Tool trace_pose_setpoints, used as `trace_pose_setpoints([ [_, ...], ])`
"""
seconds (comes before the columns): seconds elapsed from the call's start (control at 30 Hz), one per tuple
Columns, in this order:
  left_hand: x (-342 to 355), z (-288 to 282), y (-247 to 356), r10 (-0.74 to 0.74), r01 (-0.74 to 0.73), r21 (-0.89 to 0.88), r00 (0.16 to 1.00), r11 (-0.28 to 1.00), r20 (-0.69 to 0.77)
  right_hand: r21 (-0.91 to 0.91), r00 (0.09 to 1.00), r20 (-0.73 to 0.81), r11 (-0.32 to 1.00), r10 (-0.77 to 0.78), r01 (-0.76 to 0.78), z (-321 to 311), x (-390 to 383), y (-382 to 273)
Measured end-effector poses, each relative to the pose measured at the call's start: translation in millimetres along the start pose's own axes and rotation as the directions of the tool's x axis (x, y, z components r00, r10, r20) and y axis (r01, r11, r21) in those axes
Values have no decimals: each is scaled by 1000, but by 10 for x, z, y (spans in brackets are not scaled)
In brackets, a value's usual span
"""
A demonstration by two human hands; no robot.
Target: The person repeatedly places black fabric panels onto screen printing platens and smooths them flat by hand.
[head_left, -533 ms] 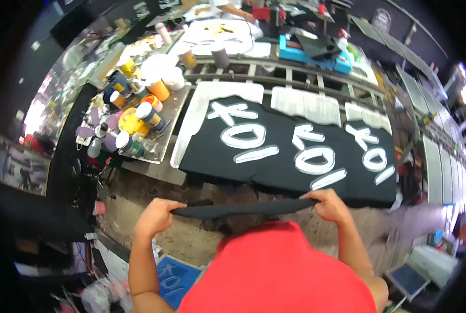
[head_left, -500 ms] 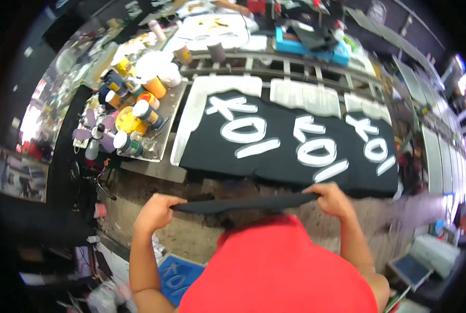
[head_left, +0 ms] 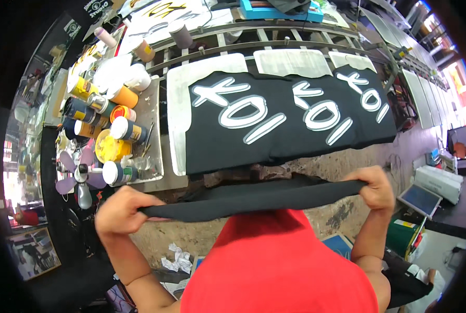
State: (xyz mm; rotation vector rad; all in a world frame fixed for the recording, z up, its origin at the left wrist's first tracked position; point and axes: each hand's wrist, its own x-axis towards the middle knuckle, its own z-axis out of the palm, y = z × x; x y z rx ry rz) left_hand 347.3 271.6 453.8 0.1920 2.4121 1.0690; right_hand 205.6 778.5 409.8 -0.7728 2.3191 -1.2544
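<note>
A piece of black fabric is stretched side to side in front of my red-shirted body. My left hand grips its left end, thumb laid along the edge. Its right end is pinched in my right hand. The fabric sags slightly and opens a little along its far edge; whether it is a garment I cannot tell. Just beyond it, black fabric with bold white lettering in three places drapes over pale flat boards. Neither hand touches that printed fabric.
Paint tubs and jars crowd a side table at the left, with a small purple-bladed fan at its near corner. Metal rails run behind the boards. A blue tray stands at the back. Crumpled paper lies on the floor.
Both hands have moved farther apart and the fabric between them is spread wider. The view has shifted, bringing hands and fabric larger into the picture.
</note>
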Motion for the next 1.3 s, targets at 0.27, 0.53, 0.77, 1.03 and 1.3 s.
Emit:
trace_pose_setpoints([
  [0.27,1637,-1559,-755,38,16,260,979,965,-201,-63,968,-215,991,-129,119,-725,2028,714],
  [0.53,4573,-921,-3062,-289,328,323,943,888,-163,-100,926,22,923,376,-372,544,4334,3073],
  [0.77,4702,-838,-3119,-361,383,108,914,917,-184,-341,989,-14,929,147,-143,616,4497,3115],
  [1.03,4816,-736,-3178,-92,214,246,899,945,-428,-439,986,-123,885,111,-154,608,4715,3065],
  [1.3,4955,-671,-3151,-177,226,91,912,970,-370,-525,998,-30,850,-61,36,661,4752,3076],
])
